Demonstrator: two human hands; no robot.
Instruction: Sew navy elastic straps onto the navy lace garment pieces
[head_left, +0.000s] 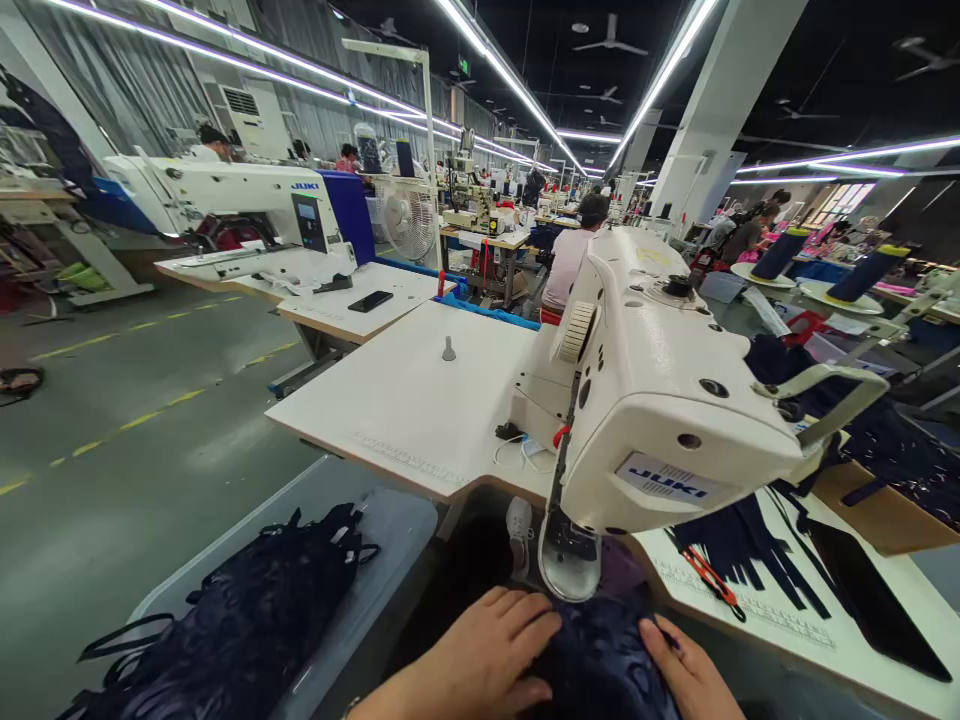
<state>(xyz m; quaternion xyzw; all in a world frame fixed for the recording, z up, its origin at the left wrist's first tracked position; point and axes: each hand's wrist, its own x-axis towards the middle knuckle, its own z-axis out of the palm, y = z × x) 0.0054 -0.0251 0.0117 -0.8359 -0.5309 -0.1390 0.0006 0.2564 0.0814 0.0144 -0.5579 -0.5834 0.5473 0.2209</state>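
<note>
A white JUKI sewing machine [660, 400] stands on a white table [420, 390] right in front of me. Dark navy patterned fabric [600, 655] lies under its presser foot [568, 560]. My left hand [487, 655] rests flat on the fabric's left side, fingers stretched toward the foot. My right hand [686, 670] lies on the fabric's right side, thumb out and fingers flat. Neither hand grips anything.
A grey bin [375, 560] at lower left holds more dark garments [240, 630]. Navy strips and red snips [709, 578] lie on the table to the right. Another machine table with a phone [370, 300] stands beyond the aisle. A person [570, 255] sits ahead.
</note>
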